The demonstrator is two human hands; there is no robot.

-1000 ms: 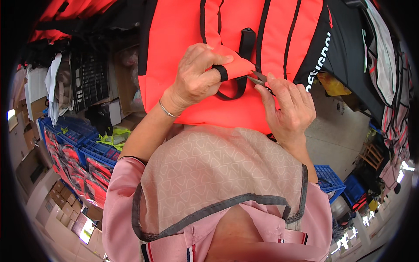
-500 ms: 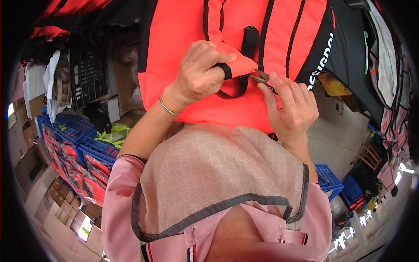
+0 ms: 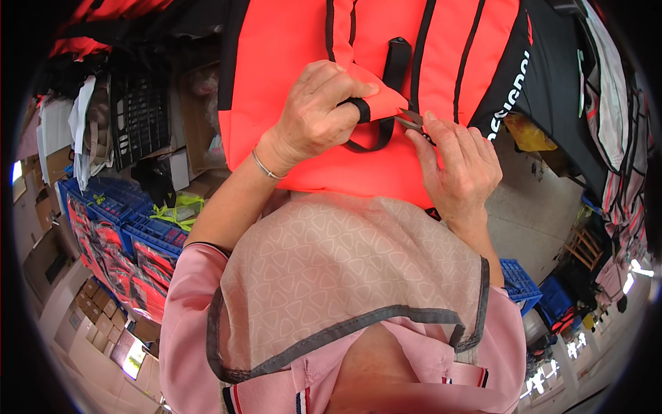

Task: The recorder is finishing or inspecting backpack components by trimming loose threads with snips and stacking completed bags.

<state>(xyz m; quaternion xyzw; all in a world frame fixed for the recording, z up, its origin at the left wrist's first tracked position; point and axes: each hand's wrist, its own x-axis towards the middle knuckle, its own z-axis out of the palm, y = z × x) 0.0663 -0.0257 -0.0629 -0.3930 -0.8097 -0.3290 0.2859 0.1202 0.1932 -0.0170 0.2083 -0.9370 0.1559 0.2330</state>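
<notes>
A bright coral-red backpack (image 3: pixel 276 90) with black trim lies in front of me. My left hand (image 3: pixel 321 110) is closed on one of its shoulder straps (image 3: pixel 380 96), which carries a black webbing loop, and holds it raised. In my right hand (image 3: pixel 458 162) is a small pair of thread snips (image 3: pixel 412 119), gripped between thumb and fingers. Their pointed blades are slightly apart, close to the strap's edge. Whether they touch a thread is too small to tell. A black webbing strap (image 3: pixel 397 65) hangs behind the lifted strap and curves below it.
Blue crates (image 3: pixel 141 231) with red bagged goods stand at left, under a black crate (image 3: pixel 140 114) and hanging white cloths. On the right are black fabric (image 3: pixel 552 90), a yellow bag (image 3: pixel 529 134), another blue crate (image 3: pixel 518 284) and a wooden stool (image 3: pixel 585 246) on the grey floor.
Very little differs. Both hands and the snips stay at the strap's edge, and the backpack has shifted slightly in view.
</notes>
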